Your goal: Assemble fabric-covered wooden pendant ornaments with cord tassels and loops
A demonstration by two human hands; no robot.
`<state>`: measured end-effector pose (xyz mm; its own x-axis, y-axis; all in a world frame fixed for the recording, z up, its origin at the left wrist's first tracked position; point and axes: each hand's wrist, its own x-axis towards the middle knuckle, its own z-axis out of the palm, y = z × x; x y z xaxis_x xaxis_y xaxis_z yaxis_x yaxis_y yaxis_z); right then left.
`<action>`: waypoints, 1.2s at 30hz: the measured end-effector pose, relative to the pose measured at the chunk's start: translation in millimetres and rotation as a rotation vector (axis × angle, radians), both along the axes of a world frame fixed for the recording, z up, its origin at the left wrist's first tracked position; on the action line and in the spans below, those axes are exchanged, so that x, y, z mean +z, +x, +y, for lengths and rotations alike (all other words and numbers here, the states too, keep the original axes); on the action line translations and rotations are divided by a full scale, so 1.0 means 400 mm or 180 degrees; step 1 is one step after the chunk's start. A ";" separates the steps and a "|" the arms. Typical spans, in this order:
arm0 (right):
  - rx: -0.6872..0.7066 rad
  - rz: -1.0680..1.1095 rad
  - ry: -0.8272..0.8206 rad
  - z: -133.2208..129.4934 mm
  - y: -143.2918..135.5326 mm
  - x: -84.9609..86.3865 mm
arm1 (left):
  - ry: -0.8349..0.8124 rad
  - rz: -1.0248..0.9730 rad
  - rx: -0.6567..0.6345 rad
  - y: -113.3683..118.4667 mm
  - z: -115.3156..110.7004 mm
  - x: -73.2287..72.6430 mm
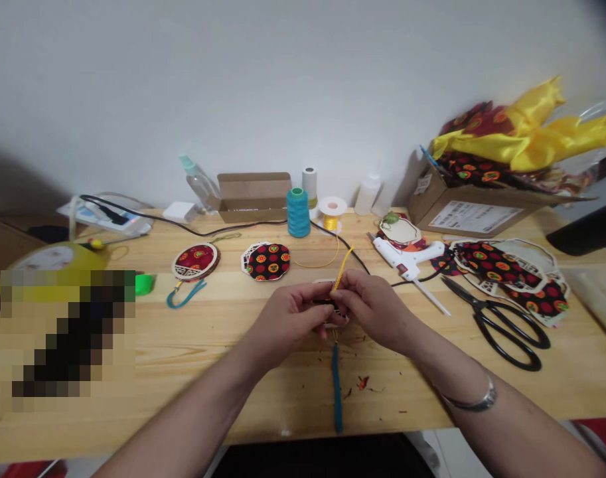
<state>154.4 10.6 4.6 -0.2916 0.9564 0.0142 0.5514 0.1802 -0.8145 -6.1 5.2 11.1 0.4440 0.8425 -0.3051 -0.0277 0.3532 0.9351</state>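
Hands [293, 313] grip a small ornament [339, 321] and yellow cord [343, 267].

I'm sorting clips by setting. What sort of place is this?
Probably a craft workspace, though whether home or workshop is unclear: a white glue gun, black scissors and a cone of teal thread suggest it.

Near left, bare wooden tabletop [183, 345] leaves room to pass, though its pixelated outer end is hard to judge. Right of the right hand [375, 305], scissors [479, 305] and a hot-glue gun [407, 255] obstruct; far centre, a teal thread cone [298, 216] stands.
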 end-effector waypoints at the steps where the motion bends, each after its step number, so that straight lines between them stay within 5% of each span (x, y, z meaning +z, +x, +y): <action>1: 0.0008 0.0012 -0.0009 -0.001 0.000 -0.001 | 0.0038 0.0008 -0.0032 0.001 0.000 -0.002; 20: 0.0010 0.0062 -0.0030 0.000 -0.001 0.009 | 0.0693 0.0678 0.0345 0.005 0.005 -0.022; 27: -0.0014 0.0011 -0.0104 -0.002 -0.003 0.014 | -0.0417 0.0139 0.0262 -0.001 0.010 -0.022; 36: 0.0060 -0.0041 -0.0073 0.000 0.001 0.013 | -0.0834 -0.0310 0.0167 -0.008 0.011 -0.021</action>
<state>154.7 10.4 9.7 -0.3095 0.9508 -0.0117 0.5587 0.1719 -0.8114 -9.5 9.6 2.5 0.4399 0.7631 -0.4735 -0.1376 0.5783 0.8041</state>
